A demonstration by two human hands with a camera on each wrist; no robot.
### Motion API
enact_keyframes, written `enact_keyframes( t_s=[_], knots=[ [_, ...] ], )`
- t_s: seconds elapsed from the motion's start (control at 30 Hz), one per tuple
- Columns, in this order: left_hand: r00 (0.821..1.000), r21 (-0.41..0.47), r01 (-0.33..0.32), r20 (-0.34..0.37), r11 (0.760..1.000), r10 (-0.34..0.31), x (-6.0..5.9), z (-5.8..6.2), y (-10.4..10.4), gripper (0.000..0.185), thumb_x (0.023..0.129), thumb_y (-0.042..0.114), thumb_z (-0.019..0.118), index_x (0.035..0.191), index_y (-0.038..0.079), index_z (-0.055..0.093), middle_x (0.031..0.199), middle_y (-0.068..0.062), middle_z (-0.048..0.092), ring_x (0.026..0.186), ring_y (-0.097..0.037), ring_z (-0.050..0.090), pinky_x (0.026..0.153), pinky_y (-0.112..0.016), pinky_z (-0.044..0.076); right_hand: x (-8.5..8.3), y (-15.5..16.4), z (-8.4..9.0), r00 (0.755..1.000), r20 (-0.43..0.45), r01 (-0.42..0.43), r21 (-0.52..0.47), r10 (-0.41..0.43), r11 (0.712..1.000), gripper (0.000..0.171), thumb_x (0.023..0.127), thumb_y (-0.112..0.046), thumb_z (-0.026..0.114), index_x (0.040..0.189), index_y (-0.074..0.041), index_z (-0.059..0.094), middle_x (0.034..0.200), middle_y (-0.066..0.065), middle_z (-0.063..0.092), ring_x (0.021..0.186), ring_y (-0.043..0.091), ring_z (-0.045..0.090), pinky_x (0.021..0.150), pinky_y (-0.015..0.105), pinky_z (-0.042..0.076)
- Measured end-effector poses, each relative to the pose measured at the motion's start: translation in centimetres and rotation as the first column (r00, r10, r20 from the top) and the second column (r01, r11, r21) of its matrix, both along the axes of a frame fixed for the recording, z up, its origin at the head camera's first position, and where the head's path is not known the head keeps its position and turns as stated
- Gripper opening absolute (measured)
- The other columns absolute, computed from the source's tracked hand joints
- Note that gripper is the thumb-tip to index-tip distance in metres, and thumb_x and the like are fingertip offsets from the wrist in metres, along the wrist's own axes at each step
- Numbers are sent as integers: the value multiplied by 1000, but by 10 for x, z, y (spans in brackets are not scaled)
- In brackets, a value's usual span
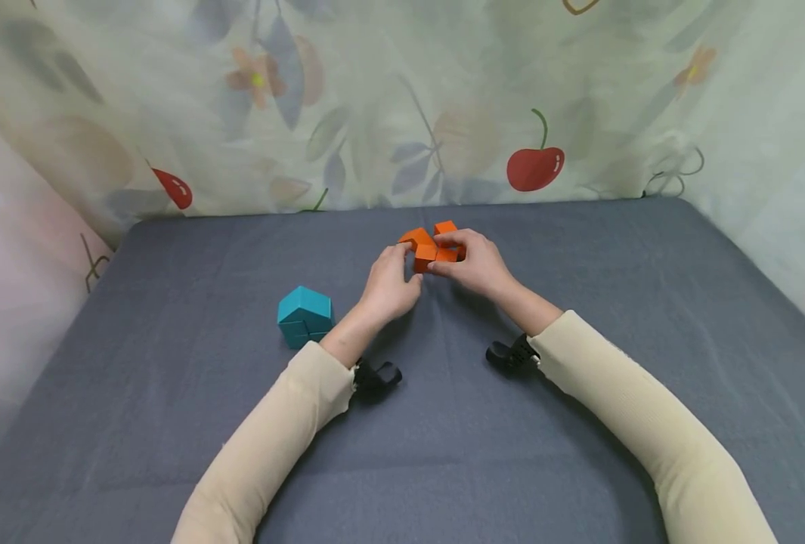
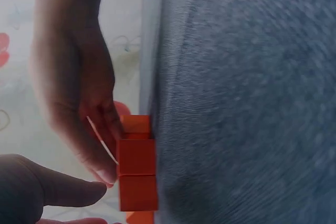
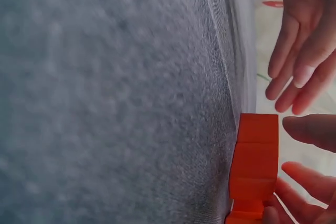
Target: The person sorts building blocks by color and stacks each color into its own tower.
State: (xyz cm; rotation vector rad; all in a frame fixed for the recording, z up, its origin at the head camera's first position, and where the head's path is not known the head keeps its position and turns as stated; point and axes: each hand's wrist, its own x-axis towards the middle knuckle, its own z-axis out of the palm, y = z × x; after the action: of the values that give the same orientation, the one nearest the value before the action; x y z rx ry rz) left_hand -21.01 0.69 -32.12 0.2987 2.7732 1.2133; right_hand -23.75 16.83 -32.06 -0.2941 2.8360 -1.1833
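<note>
both hands (image 1: 391, 285) (image 1: 475, 264) hold orange blocks (image 1: 435, 243) between them.

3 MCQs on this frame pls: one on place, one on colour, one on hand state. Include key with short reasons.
1. Where does the teal block piece lie relative to the hands?
A. on the person's left, apart from both hands
B. between the two hands
C. beyond the hands, at the far edge of the cloth

2. What colour is the block piece that the hands are working on?
A. teal
B. orange
C. yellow

3. How does the right hand meet the orange piece?
A. it hovers well clear of it
B. it lies flat on the cloth beside it
C. its fingers and thumb are curled round it

Key:
1 A: the teal block piece sits on the grey cloth beside the left hand, untouched.
2 B: the orange block piece shows orange in all three views.
3 C: the right hand wraps the piece in the head view.
</note>
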Motion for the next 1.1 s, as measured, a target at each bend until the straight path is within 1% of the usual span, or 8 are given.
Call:
enact_keyframes(
  t_s=[0.2,0.4,0.5,0.63,0.8,0.97,1.1],
  knots=[
    [999,-8,-21,42,1000,21,-7,-7,5,55,97,10,54,148,3,33,147,-17,39,136,-31,38,111,-41,35,-8,-1,-3,1000,8,2,65,-3,998,49,89,-20,68,134,-4,55,135,17,51,119,34,49,98,45,44],
    [997,3,-47,62,999,47,-13,-11,6,55,96,10,55,147,2,35,143,-17,44,134,-30,41,111,-40,37,-10,-2,-7,1000,9,-12,91,11,996,49,90,-20,67,134,-3,55,135,19,53,117,33,51,97,44,45],
    [997,31,-57,60,998,55,-15,-12,7,54,95,9,55,146,2,37,140,-17,47,129,-30,45,108,-39,40,-10,-3,-8,1000,2,-15,89,15,996,46,91,-20,67,132,-3,57,134,19,54,115,33,52,95,43,46],
    [996,72,-77,50,994,74,-16,-14,8,50,93,5,57,141,2,44,131,-17,54,118,-28,54,100,-36,47,-8,-4,-8,999,-17,-26,86,28,996,42,90,-20,68,127,-3,61,129,18,58,113,33,54,95,43,46],
    [993,73,-115,39,991,112,-16,-14,7,45,90,2,60,134,3,53,122,-14,59,109,-26,59,93,-33,51,-4,-4,-7,997,-42,-66,94,70,993,41,88,-19,71,124,-2,63,125,17,61,114,33,54,96,44,46],
    [987,90,-155,41,984,152,-15,-14,6,37,91,6,64,127,4,59,117,-12,63,105,-24,61,90,-32,52,1,-4,-7,990,-78,-109,93,117,990,38,87,-17,71,122,-3,64,123,16,63,112,32,55,95,45,45],
    [986,127,-164,45,978,160,-12,-14,6,35,91,7,65,126,4,59,119,-12,63,108,-24,62,91,-31,52,4,-3,-8,988,-106,-108,74,116,991,38,87,-17,72,122,-5,64,125,14,62,115,31,55,96,45,45]
  ],
)
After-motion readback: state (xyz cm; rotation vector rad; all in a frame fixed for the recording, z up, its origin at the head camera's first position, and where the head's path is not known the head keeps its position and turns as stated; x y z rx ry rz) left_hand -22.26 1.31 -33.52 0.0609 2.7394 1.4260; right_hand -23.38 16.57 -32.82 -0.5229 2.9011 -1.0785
